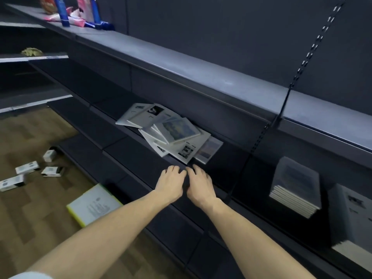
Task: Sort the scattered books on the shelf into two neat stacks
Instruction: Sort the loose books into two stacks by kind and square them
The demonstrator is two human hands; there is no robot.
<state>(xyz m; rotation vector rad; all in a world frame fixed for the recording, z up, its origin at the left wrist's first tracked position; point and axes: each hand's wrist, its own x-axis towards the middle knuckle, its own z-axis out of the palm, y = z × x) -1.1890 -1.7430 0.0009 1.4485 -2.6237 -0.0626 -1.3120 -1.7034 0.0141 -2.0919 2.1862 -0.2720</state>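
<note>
Several thin white books [171,131] lie scattered and overlapping on a dark shelf [128,146], some at angles, one poking out on the right. My left hand [171,182] and my right hand [199,183] are side by side just in front of the pile, over the shelf's front edge. Their fingers are loosely curled and hold nothing. Neither hand touches a book. On the same shelf to the right stand two neat stacks of books, one [296,188] in the middle and another [352,222] cut off by the frame's edge.
A black slotted upright [261,135] crosses between the pile and the stacks. The shelf above [201,67] overhangs the books. Bottles and packets [76,13] stand at the far left top. Small white boxes [30,170] and a yellow-edged book [92,204] lie on the wooden floor.
</note>
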